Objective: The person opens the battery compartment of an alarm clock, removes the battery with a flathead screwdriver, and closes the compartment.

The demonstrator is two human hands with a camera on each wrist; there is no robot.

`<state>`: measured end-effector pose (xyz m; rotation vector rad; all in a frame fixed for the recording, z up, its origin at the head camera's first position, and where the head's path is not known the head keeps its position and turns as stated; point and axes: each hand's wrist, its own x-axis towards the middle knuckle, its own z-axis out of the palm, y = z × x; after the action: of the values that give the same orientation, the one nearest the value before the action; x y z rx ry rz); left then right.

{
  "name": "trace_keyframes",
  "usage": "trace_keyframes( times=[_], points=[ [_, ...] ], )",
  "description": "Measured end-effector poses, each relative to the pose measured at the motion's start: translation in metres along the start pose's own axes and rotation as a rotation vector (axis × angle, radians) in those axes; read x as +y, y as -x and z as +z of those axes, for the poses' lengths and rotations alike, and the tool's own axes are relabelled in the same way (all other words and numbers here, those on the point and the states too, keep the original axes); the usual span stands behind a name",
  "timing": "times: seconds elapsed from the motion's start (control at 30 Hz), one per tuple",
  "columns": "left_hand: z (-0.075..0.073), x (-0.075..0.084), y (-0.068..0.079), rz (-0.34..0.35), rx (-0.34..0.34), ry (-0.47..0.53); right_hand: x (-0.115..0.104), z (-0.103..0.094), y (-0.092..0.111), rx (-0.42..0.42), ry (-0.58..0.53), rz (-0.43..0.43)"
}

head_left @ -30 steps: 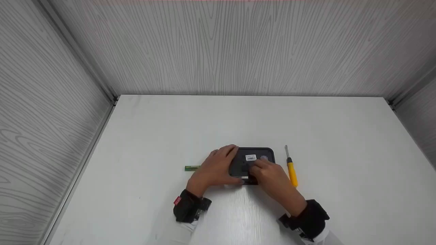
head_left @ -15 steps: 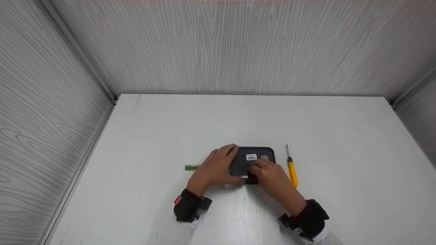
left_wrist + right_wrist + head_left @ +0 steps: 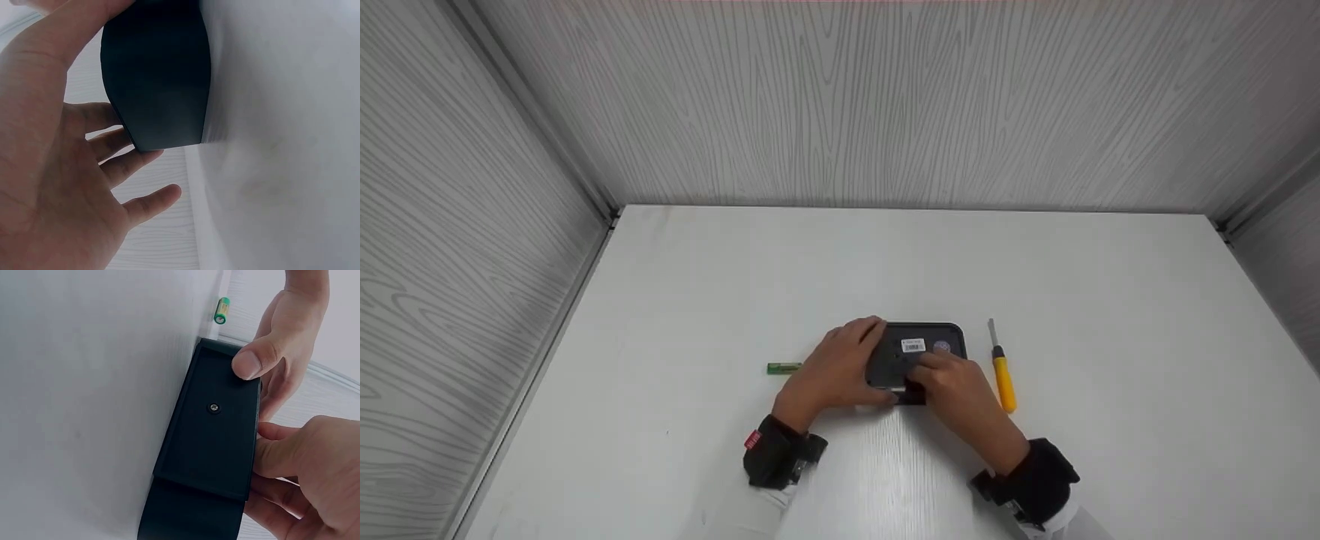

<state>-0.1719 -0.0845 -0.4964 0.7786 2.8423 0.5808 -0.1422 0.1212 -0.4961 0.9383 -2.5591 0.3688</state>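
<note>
A black plastic box-shaped device (image 3: 894, 360) with rounded corners rests on the table. Its top bears a white barcode label (image 3: 913, 345) and a round sticker (image 3: 942, 346). My left hand (image 3: 834, 371) grips the device's left end, thumb on the near side and fingers on the far side. Above the device's near right part, my right hand (image 3: 960, 386) bends its fingers down onto the top. Whatever lies under those fingertips is hidden, so I cannot tell if they pinch anything. In the right wrist view, a screw (image 3: 214, 408) sits in the device's near face.
A green battery (image 3: 784, 368) lies left of the device, partly covered by my left hand. To the right lies a screwdriver (image 3: 1003, 379) with a yellow handle, its shaft pointing away. Grey wood-grain panels (image 3: 840, 105) stand behind and beside the white table (image 3: 697, 300).
My right hand shifts very slightly at the device's top and its wrist moves a little left. My left hand, the battery and the screwdriver stay in place.
</note>
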Motion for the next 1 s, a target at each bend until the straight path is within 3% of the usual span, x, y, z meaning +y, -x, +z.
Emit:
trace_keyframes(
  times=[0.47,1.0],
  points=[
    [0.0003,-0.0014,0.0011,-0.014,-0.006,0.014,0.0028,0.0017,-0.0009,0.001,-0.035,-0.015],
    [-0.0012,0.0013,0.0008,-0.014,-0.009,-0.006,0.0042,-0.0076,-0.0019,-0.097,-0.077,0.01]
  ],
)
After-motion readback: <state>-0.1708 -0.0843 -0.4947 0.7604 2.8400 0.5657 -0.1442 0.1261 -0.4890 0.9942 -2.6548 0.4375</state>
